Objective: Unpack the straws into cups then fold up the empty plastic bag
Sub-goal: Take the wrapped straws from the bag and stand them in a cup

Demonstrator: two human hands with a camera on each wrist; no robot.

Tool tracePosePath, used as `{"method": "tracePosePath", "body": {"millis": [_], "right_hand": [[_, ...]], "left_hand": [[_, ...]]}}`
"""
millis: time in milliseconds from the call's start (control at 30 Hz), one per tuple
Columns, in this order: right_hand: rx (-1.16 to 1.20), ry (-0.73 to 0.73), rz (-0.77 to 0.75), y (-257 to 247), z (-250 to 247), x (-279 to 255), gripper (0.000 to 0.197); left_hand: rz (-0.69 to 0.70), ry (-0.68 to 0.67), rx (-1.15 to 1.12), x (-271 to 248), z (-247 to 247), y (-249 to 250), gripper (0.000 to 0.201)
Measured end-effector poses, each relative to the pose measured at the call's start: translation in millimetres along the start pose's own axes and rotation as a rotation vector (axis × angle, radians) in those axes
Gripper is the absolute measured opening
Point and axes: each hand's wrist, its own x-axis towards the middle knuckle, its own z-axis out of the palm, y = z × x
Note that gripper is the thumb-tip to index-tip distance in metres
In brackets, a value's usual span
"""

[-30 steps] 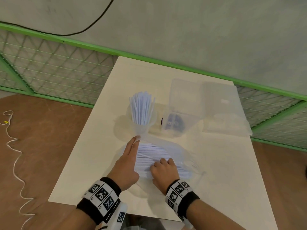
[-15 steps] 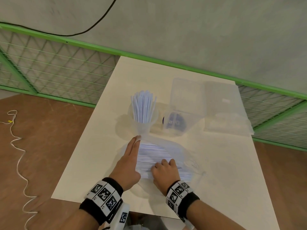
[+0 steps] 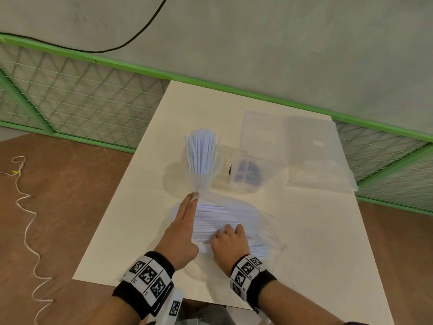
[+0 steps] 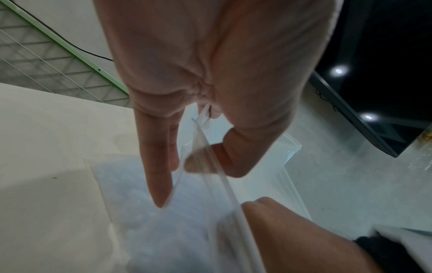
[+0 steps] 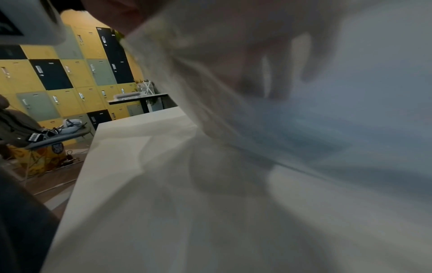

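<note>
Still digging straws out of the bag on the table (image 3: 316,242)

Near edge: the thin, slippery plastic bag (image 3: 255,221) lies full of light straws (image 3: 210,219); the left hand (image 3: 180,231) pinches its mouth open, the right hand (image 3: 230,246) curls inside. Best gripped as a bundle. Beyond it, a cup (image 3: 201,179) stands already filled.

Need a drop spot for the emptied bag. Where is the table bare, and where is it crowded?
Bare: the table right of the bag of straws, and its left strip beside the left hand. Crowded: middle, where the cup of straws, a clear box and a flat bag sit.
</note>
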Motion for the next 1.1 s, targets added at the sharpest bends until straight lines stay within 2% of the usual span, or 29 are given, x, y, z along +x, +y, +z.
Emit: {"method": "tracePosePath", "body": {"millis": [100,167,233,333,433,533,767,900,1100], "right_hand": [[0.032,0.060,-0.047,4,-2,2,0.020],[0.166,0.114,-0.037,10,-4,2,0.028],[0.421,0.153,0.003,19,-8,-2,0.029],[0.723,0.213,-0.002,33,-17,-11,0.012],[1.021,0.358,0.034,39,-33,-25,0.030],[1.390,0.458,0.028,35,-43,-36,0.033],[1.313,0.412,0.092,37,-33,-28,0.027],[1.273,0.433,0.066,54,-88,-28,0.015],[1.296,0.744,-0.025,91,-199,-14,0.008]], "left_hand": [[0.005,0.000,0.003,-1,0,-2,0.114],[0.013,0.012,0.006,0,-1,-4,0.112],[0.021,0.028,-0.002,1,-3,-6,0.110],[0.029,0.043,-0.011,2,-4,-8,0.110],[0.022,0.043,-0.018,2,-4,-9,0.112],[0.025,0.048,-0.011,3,-6,-8,0.113],[0.027,0.042,-0.015,2,-6,-8,0.113],[0.008,0.048,-0.020,-1,-8,-8,0.113],[0.005,0.040,-0.023,-3,-9,-10,0.111]]}}
